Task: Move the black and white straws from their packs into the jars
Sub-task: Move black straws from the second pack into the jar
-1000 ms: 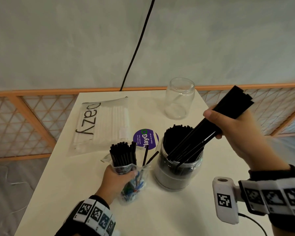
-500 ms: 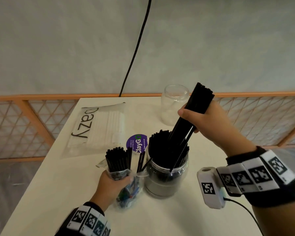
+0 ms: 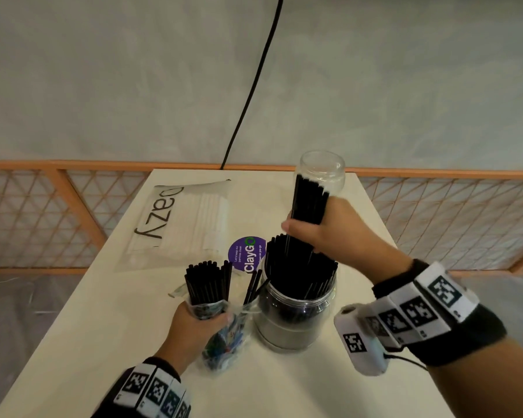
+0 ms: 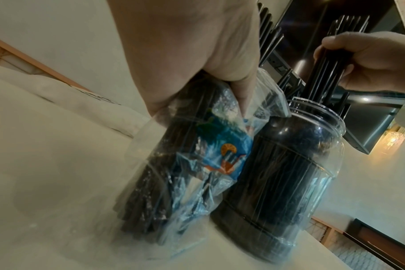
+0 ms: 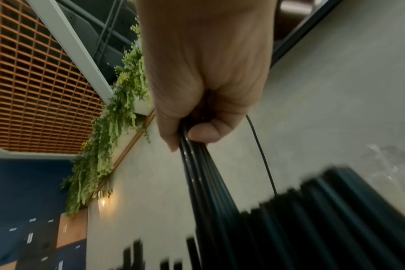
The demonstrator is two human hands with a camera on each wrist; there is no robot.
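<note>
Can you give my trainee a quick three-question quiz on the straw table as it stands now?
1. True or false: the pack of white straws is still lying flat and untouched.
2. What does the right hand grip? A) black straws B) white straws C) a lid
3. Fill in: the left hand holds the pack of black straws upright beside the ____ jar.

Key: 1 true; 2 A, a bundle of black straws over the full jar; 3 full. The empty jar stands behind.
</note>
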